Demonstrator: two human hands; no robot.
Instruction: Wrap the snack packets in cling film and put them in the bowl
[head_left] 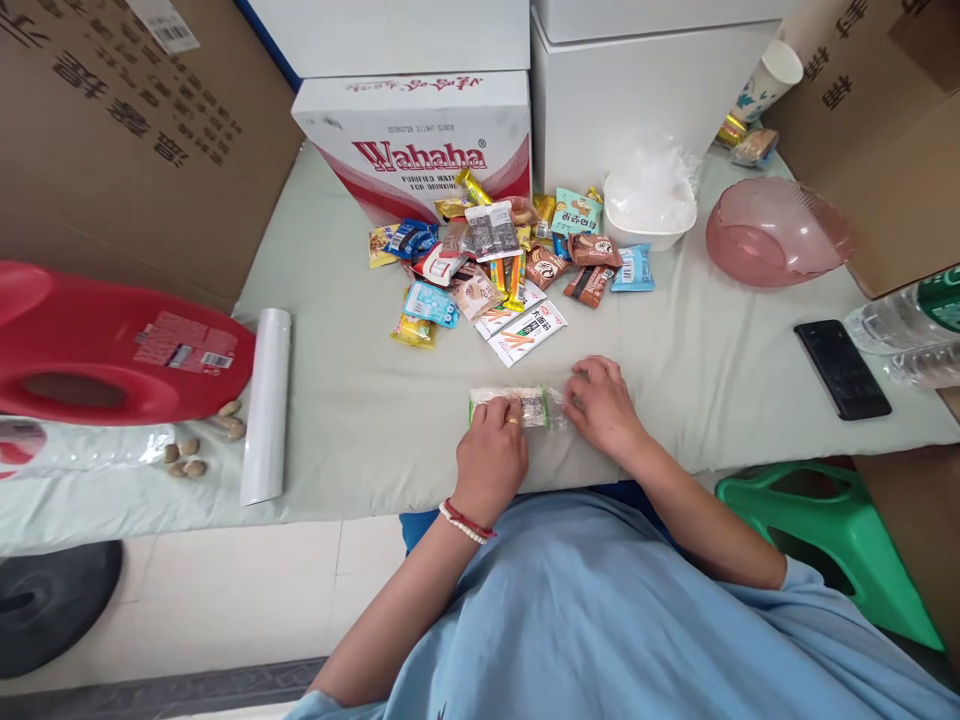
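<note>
A flat oblong snack packet [534,406] in clear wrapping with green edges lies on the cloth near the table's front edge. My left hand [495,445], with a ring and a wrist bracelet, holds it down, the fingers together on its left part and covering some of it. Clear, crinkled film [557,408] sticks out at the packet's right end. Beside that film is my right hand [602,408], its fingers bent and spread; whether the fingertips touch the film I cannot tell. Beyond the hands, a white snack sachet [528,332] lies at the front of a heap of wrapped snacks [480,290].
Behind the heap stands a Wahaha carton [420,140]. To the right are a white tub [651,215], a pink bowl [776,235], a phone [843,369] and plastic bottles [907,315]. At left lie a red jug [112,340], a white roll [266,405] and several nuts [187,460].
</note>
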